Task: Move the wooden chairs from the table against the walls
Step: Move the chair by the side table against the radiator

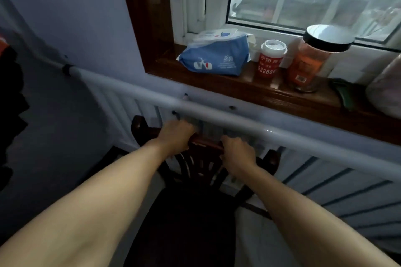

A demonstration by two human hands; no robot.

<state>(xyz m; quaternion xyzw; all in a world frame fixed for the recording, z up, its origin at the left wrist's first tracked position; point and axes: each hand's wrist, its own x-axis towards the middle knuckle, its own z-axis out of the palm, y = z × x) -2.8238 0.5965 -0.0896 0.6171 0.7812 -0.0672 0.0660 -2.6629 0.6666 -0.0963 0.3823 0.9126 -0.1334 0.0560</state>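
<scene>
A dark wooden chair (204, 169) with a carved back stands below me, its back turned to the wall under the window. My left hand (174, 134) grips the chair's top rail near its left end. My right hand (237, 154) grips the same rail further right. A short reddish stretch of the rail shows between the two hands. The chair's back sits close beside a white radiator (338, 182) and just under a white pipe (238, 121); whether they touch I cannot tell. The seat is dark and mostly in shadow.
A wooden windowsill (249, 89) above the pipe holds a blue tissue pack (214, 56), a red-labelled cup (270, 58) and a black-lidded jar (312, 58). A pale blue wall (71, 17) fills the left. Dark clothing (8, 97) hangs at the far left.
</scene>
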